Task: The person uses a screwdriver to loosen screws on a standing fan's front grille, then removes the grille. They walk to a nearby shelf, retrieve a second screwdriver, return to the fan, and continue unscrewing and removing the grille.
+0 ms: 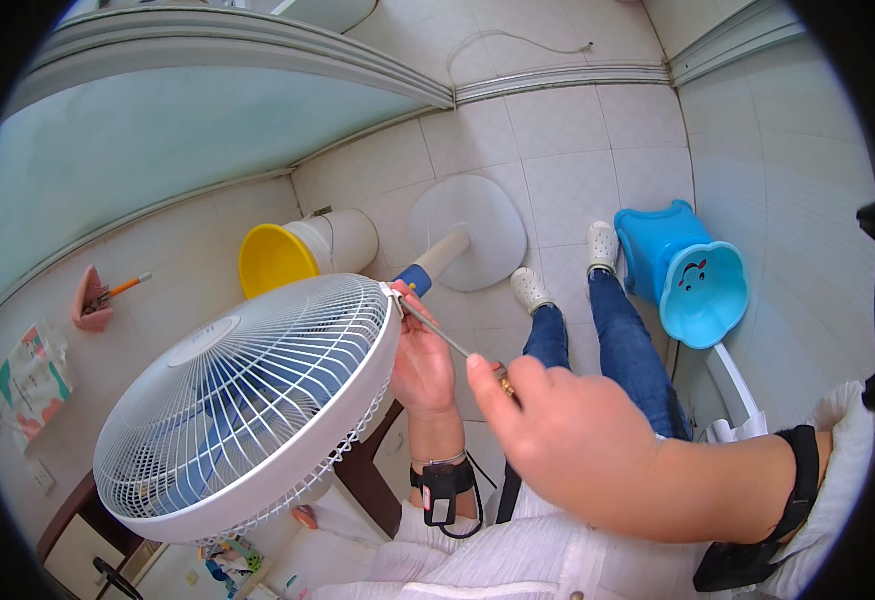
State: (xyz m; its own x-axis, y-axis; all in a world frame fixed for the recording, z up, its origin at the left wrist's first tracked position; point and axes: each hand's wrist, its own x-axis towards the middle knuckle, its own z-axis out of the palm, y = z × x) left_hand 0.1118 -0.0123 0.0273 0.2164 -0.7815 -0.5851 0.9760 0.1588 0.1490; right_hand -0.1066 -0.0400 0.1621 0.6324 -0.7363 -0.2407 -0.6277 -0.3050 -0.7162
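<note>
A white standing fan (247, 400) with a wire guard fills the left of the view, its head tilted. Its pole (445, 252) runs from a blue section down to a round pale base (487, 220) on the floor. At the guard's near right rim, my left hand (423, 365) has its fingers up against the rim beside a small clip (393, 294), steadying the edge. In my closed right hand (572, 425) is a screwdriver (439, 330). Its thin shaft points up and left, with the tip at the clip. Most of the handle is hidden by my fingers.
Beyond the fan are a yellow basin (275, 262) and a white bucket (349, 238). A blue stool (652, 240) and a blue flower-shaped basin (702, 297) stand right of my feet. A pink holder (93, 303) hangs on the left wall. A loose cable (535, 42) lies far back.
</note>
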